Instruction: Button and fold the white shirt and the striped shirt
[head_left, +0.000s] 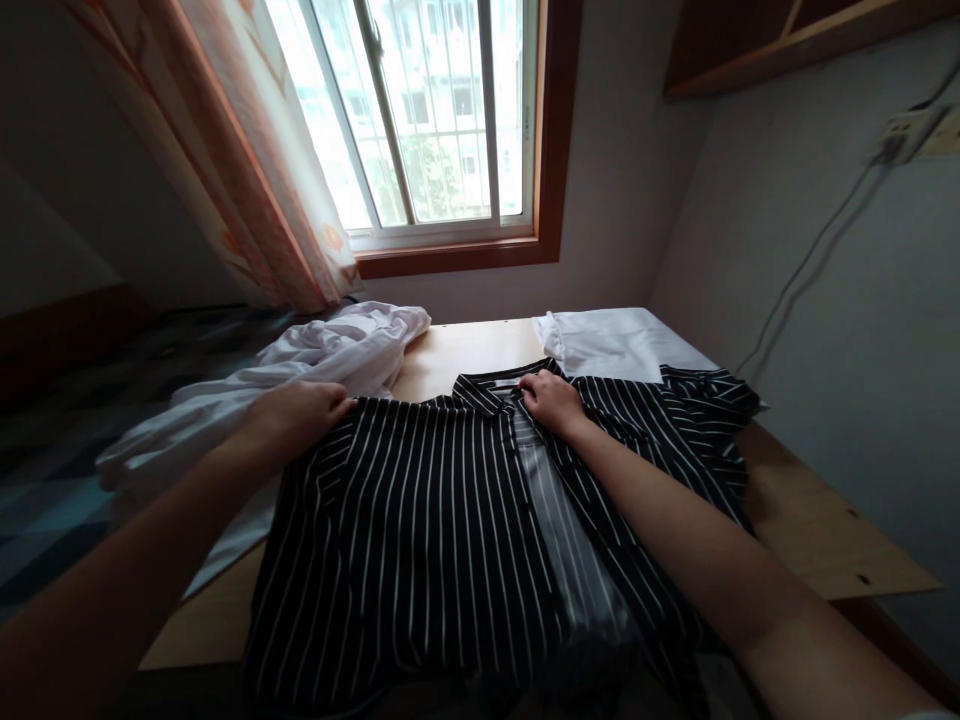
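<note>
A black shirt with white stripes (435, 510) lies spread over the wooden board, its front partly open and its lower end hanging toward me. My left hand (311, 410) is closed on the shirt's left shoulder edge. At the collar (476, 395), my right hand (553, 400) pinches the cloth beside the front opening. Through that opening shows the paler inner side of the back. The shirt's right sleeve (712, 400) lies loosely bunched near the wall side.
White crumpled cloth (330, 350) lies at the left, partly on a dark checked bed cover (52, 480). Folded white cloth (615, 335) rests on the board's (472, 345) far right. Behind are a window (435, 120) and a curtain (247, 170); a cable (795, 270) hangs on the right wall.
</note>
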